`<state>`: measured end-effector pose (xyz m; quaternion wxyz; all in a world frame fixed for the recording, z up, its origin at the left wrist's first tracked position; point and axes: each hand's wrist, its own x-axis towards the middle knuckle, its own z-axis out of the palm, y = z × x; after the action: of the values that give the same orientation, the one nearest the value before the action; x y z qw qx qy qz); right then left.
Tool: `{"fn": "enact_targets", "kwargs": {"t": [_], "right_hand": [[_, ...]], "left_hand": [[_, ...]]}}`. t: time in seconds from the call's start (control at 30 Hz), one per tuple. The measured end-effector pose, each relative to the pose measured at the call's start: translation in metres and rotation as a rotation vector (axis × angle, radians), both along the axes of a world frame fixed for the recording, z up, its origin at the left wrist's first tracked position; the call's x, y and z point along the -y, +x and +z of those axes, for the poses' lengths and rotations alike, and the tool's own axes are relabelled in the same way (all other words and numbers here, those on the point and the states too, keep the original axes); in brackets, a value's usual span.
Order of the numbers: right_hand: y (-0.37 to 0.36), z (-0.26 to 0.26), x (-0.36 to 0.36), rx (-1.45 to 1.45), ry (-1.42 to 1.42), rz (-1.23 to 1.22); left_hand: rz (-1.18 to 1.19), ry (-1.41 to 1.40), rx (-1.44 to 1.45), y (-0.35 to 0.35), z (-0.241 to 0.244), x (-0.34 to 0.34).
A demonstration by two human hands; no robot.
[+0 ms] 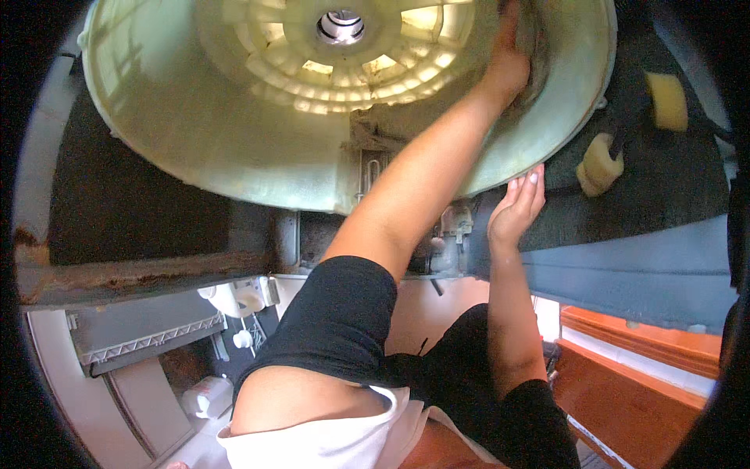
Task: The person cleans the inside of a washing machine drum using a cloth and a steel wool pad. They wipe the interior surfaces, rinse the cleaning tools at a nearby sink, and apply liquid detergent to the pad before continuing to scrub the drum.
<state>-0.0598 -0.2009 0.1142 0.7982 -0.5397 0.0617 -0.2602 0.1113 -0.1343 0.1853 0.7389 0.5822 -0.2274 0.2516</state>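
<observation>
The pale plastic tub (222, 158) of what looks like a washing machine fills the upper view. Its centre has a round metal-lined hole (340, 28), with ribbed openings around it. My left arm reaches up across the tub, and my left hand (511, 67) is inside against the right wall, over a dark grimy patch. Blur and the frame's top edge hide its fingers, so I cannot tell whether it holds something. With fingers together, my right hand (518, 208) holds the tub's lower right rim from outside. Looped metal rods (373, 173) show in the tub's bottom, beside my left forearm.
Two yellowish foam blocks (667, 101) (600, 164) sit on the dark inner side wall at right. Along the lower left runs a rusty cabinet edge (146, 278). A white plastic container (208, 396) lies lower left; orange wooden furniture (627, 381) stands lower right.
</observation>
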Motion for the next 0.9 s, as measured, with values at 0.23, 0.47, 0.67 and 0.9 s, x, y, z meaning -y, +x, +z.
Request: {"fn": "enact_targets", "kwargs": {"t": [0.23, 0.47, 0.67, 0.9], "right_hand": [[-0.005, -0.012, 0.016, -0.020, 0.047, -0.040], [0.002, -0.010, 0.016, 0.034, 0.001, 0.053], [0.001, -0.004, 0.018, 0.036, 0.149, 0.149], [0.002, -0.007, 0.025, 0.044, 0.090, 0.157]], "left_hand": [[0.051, 1.183, -0.154, -0.019, -0.207, -0.105], [-0.097, 0.445, -0.413, -0.058, -0.104, 0.004], [-0.223, -0.092, 0.208, -0.097, 0.019, 0.036], [-0.229, 1.325, 0.188, -0.166, -0.154, -0.076]]}}
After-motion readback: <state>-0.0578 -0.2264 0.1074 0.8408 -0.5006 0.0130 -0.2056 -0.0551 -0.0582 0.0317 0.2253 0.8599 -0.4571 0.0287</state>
